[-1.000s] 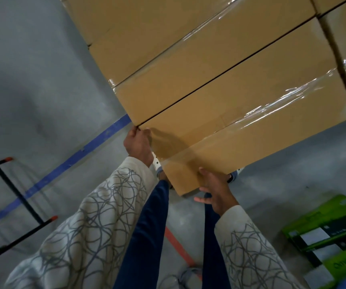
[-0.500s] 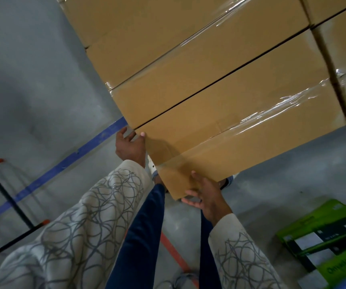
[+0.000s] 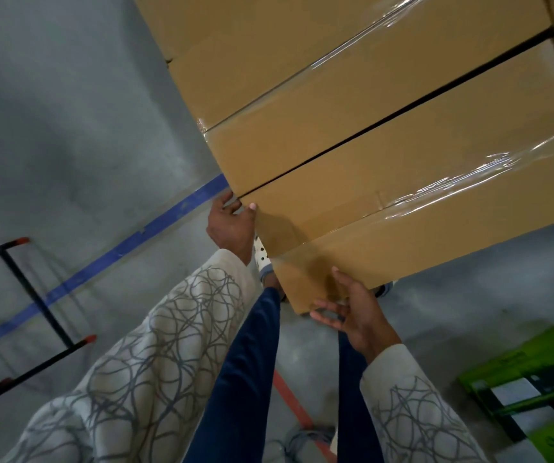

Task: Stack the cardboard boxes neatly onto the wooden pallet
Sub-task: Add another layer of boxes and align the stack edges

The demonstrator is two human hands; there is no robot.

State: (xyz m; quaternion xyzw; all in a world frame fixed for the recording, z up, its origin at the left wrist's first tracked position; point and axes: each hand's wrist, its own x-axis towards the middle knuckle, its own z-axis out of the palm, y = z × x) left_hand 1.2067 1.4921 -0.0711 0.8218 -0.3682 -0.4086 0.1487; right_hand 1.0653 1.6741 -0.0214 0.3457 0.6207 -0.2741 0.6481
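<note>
Several tan cardboard boxes sealed with clear tape lie side by side and fill the upper right. My left hand (image 3: 232,225) grips the left corner of the nearest cardboard box (image 3: 419,228), fingers hooked into the gap beside the neighbouring box (image 3: 352,128) and thumb on the face. My right hand (image 3: 352,315) is at the near bottom corner of the same box, fingers spread and loosely bent against the cardboard. No wooden pallet is in sight.
The floor is grey concrete with a blue tape line (image 3: 128,245) and an orange line (image 3: 292,402). A black metal frame (image 3: 32,295) with orange tips stands at the left. Green printed boxes (image 3: 529,385) lie at the bottom right. My legs are below the box.
My left hand has pushed its fingers into the gap at the box's corner. The fingers of my right hand have spread at the near corner. The boxes sit slightly further right in view.
</note>
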